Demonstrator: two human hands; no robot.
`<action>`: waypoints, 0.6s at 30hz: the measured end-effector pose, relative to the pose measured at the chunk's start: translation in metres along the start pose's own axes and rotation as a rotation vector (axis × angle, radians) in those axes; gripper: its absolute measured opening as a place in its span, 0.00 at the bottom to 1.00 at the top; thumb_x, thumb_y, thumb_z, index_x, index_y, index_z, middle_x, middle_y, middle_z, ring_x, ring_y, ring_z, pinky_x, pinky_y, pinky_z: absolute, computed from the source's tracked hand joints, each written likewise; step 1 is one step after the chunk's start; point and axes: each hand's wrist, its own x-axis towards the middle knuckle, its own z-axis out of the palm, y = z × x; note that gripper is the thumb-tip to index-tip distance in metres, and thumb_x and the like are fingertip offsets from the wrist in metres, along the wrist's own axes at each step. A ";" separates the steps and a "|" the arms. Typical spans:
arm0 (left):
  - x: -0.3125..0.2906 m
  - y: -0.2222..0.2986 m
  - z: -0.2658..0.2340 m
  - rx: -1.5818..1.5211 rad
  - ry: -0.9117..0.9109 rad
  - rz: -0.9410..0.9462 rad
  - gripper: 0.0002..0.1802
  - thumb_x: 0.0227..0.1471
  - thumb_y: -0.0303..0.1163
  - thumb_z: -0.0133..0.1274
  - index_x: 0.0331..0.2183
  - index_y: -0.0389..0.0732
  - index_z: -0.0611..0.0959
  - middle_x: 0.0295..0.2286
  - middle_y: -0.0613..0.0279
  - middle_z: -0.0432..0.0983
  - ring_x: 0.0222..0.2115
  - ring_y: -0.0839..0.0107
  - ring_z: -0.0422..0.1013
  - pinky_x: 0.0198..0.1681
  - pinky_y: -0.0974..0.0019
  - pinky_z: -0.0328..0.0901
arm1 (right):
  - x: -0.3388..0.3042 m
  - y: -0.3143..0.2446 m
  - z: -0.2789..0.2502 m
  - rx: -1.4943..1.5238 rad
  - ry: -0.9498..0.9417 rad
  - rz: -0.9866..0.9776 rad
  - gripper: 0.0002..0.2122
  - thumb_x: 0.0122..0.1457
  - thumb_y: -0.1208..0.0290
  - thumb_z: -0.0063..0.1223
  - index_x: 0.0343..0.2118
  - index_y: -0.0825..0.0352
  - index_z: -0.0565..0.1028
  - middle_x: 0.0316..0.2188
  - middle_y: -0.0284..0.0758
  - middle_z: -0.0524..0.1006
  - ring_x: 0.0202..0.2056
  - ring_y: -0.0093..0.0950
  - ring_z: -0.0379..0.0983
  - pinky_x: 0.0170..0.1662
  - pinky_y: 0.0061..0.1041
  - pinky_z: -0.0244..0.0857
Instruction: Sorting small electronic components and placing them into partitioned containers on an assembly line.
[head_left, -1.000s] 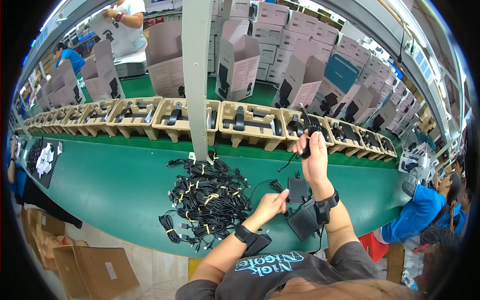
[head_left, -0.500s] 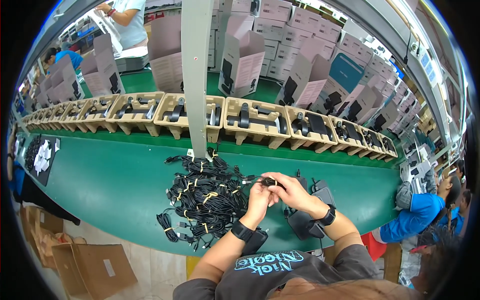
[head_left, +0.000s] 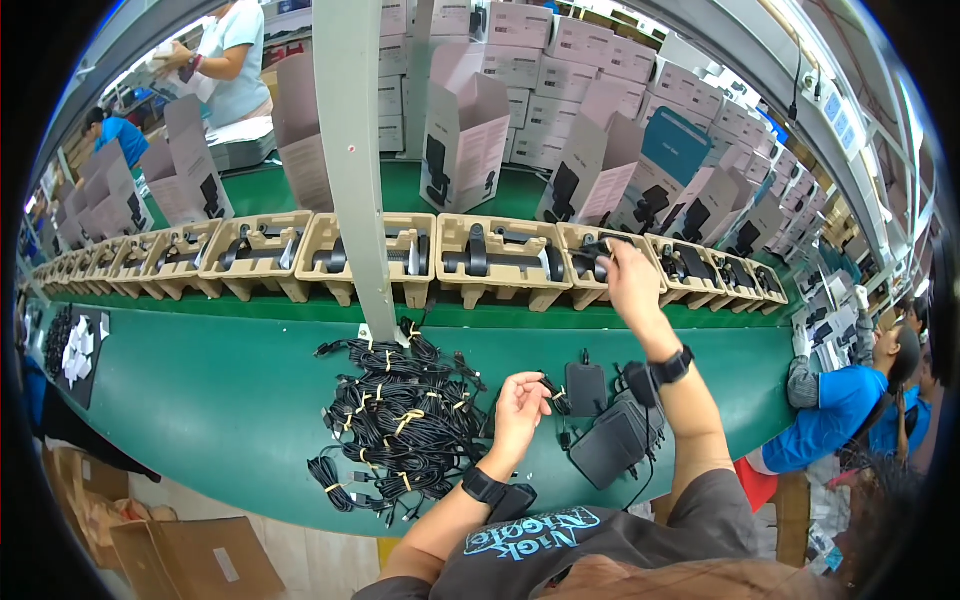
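My right hand (head_left: 630, 275) reaches over a brown moulded tray (head_left: 570, 292) in the row, its fingers pinched on a black cable bundle (head_left: 594, 247) at the tray's top. The fingers hide part of the bundle and of the tray's contents. Lower down, my left hand (head_left: 519, 410) hovers over the green table with loosely curled fingers, and I see nothing held in it. Beside its fingertips is a thin black cable (head_left: 556, 394). A big heap of tied black cables (head_left: 405, 415) lies left of this hand. Flat black devices (head_left: 610, 440) lie to its right.
A grey metal post (head_left: 355, 160) rises between the heap and the tray row. Open printed boxes (head_left: 465, 135) stand behind the trays, with stacked boxes (head_left: 590, 60) beyond. One person (head_left: 235, 55) stands at the far left; another in blue (head_left: 845, 410) is at the right.
My right hand has gone from beside my left hand, up and right to the tray, with the cable bundle. My left hand stays near the heap, slightly lower. The whole view has shifted a little.
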 end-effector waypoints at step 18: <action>-0.002 0.009 -0.019 -0.006 0.000 -0.115 0.06 0.51 0.24 0.42 0.35 0.36 0.70 0.26 0.64 0.70 0.21 0.81 0.64 0.21 0.80 0.57 | 0.054 0.039 0.080 -0.728 -0.542 -0.143 0.05 0.44 0.71 0.47 0.24 0.62 0.75 0.26 0.32 0.75 0.33 0.29 0.70 0.32 0.28 0.63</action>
